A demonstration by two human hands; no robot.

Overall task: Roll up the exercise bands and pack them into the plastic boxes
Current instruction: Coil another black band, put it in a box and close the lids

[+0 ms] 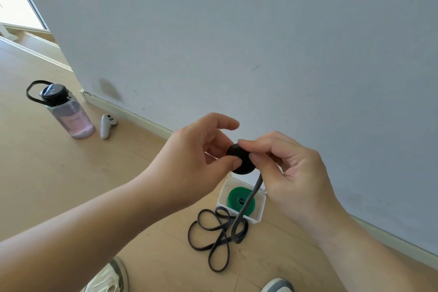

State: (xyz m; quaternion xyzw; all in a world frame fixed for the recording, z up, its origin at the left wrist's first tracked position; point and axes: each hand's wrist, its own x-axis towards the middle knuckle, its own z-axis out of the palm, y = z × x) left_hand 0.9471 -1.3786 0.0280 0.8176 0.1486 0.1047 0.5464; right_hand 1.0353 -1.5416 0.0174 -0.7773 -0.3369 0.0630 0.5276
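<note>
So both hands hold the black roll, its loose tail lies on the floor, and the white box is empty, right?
Not empty: the head view shows a rolled green band already lying in the white box. The rest stands: left hand and right hand both hold the black roll, and its loose tail lies on the floor.

A room in a home, by the look of it: a plain pale wall (237,31) meets a light wood-plank floor (47,185) along a white skirting board (139,117). Left of the wall, a bright opening (19,2) shows more of the same flooring. Near the wall's foot stand a clear water bottle (71,114) (pink-tinted) and a white game controller (106,125). Farther right along the wall are a white plastic box (262,206) and a dark band (224,240) in loose loops.
</note>
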